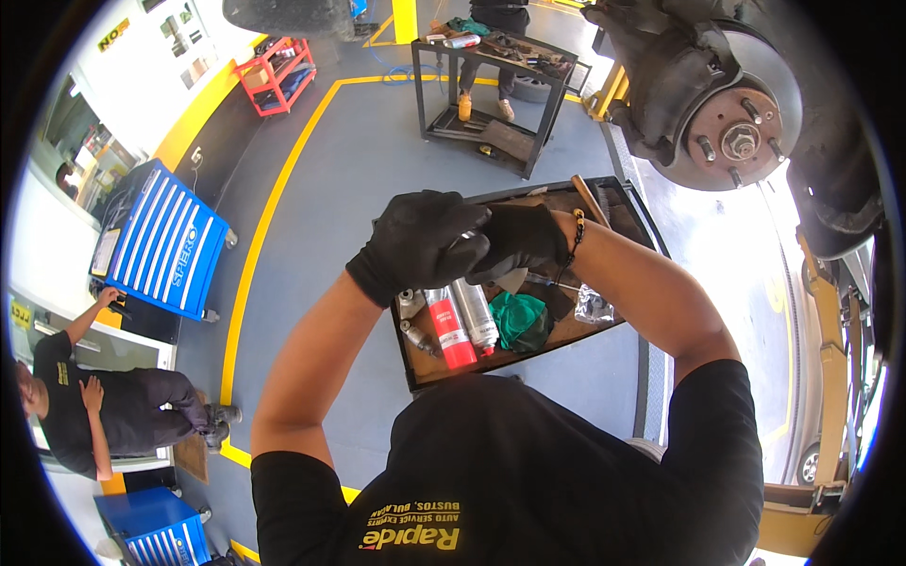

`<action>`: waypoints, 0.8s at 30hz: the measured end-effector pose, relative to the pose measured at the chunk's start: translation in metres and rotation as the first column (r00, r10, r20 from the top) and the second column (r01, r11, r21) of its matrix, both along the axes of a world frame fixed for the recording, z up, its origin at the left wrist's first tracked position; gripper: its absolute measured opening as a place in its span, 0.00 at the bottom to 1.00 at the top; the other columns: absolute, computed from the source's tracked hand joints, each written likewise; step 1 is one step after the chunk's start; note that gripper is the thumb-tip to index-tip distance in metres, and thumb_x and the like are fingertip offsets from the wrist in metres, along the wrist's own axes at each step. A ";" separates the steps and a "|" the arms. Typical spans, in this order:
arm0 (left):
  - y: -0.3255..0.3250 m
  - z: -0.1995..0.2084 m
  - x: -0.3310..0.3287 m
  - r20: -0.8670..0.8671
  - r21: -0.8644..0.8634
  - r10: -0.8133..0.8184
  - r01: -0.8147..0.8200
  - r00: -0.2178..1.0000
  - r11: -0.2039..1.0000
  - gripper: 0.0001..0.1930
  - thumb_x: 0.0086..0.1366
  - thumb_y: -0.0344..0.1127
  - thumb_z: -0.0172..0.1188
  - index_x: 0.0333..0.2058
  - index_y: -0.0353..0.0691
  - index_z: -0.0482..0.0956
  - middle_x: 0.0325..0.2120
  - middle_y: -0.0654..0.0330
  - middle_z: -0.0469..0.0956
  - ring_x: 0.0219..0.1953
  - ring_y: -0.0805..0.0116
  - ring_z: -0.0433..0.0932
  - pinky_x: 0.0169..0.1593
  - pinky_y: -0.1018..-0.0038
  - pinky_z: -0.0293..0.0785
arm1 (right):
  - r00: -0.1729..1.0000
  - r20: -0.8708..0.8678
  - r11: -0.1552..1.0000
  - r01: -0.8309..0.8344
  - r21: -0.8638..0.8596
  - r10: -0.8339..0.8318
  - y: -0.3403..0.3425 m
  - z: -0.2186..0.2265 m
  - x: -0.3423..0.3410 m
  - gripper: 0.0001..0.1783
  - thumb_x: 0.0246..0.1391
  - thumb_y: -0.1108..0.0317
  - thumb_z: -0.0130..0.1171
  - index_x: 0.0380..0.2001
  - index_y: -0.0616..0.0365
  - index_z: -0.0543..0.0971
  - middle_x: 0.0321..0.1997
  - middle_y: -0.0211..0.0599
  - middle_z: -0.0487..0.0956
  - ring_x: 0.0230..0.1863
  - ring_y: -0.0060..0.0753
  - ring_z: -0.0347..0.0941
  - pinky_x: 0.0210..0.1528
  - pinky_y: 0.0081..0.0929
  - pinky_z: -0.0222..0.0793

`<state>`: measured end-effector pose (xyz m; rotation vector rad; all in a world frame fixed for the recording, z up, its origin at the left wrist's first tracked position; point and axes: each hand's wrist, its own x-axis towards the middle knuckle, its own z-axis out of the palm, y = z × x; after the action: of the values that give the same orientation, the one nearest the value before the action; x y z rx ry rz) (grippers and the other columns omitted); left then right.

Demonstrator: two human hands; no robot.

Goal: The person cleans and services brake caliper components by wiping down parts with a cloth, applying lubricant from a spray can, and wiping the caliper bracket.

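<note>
Both my hands wear black gloves and meet in front of me, above a dark-framed tool tray (418, 373). My left hand (420, 241) is closed in a fist, and a small shiny bit shows between its fingers; what it belongs to is hidden. My right hand (521, 242) is pressed against the left one, fingers curled and partly covered. Below them in the tray lie a red-and-white spray can (449, 330), a silver can (476, 316), a bunched green cloth (522, 321), metal sockets or fittings (415, 325) and a clear plastic bag (593, 304).
A bare brake disc and hub (741, 141) with studs hang at the upper right. Beyond the tray stands a black metal cart (479, 141), a person behind it. Blue tool cabinets (170, 245) and another person (113, 406) are at the left, a red trolley (276, 75) farther back.
</note>
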<state>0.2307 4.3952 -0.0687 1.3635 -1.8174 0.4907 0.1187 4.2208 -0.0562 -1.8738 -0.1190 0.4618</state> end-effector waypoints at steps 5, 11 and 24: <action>-0.010 -0.003 -0.004 -0.282 0.091 0.159 -0.138 0.946 0.986 0.12 0.60 0.33 0.58 0.41 0.35 0.80 0.28 0.51 0.80 0.27 0.53 0.80 0.34 0.64 0.78 | 0.947 0.304 0.503 0.214 -0.837 0.102 0.032 0.030 -0.002 0.24 0.53 0.46 0.63 0.40 0.57 0.82 0.36 0.44 0.85 0.40 0.46 0.83 0.46 0.38 0.77; -0.019 0.014 0.002 -0.215 -0.009 -0.051 0.050 0.975 0.999 0.11 0.64 0.36 0.57 0.39 0.34 0.79 0.26 0.51 0.81 0.27 0.51 0.81 0.34 0.63 0.78 | 0.956 0.248 0.826 0.012 -0.563 0.155 -0.008 0.025 -0.001 0.22 0.50 0.46 0.64 0.37 0.53 0.83 0.36 0.45 0.84 0.41 0.47 0.80 0.46 0.39 0.75; -0.033 0.016 -0.007 -0.157 0.081 -0.006 0.019 0.988 0.997 0.24 0.61 0.47 0.63 0.50 0.37 0.75 0.34 0.50 0.81 0.34 0.48 0.82 0.37 0.57 0.76 | 0.960 0.279 0.513 0.229 -0.828 0.022 -0.009 0.055 -0.030 0.26 0.45 0.43 0.66 0.36 0.55 0.85 0.34 0.45 0.85 0.38 0.46 0.82 0.44 0.38 0.76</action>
<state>0.2233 4.3621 -0.0525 1.4045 -1.7328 0.2953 0.0891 4.2116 -0.0014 -2.9289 0.0832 0.1706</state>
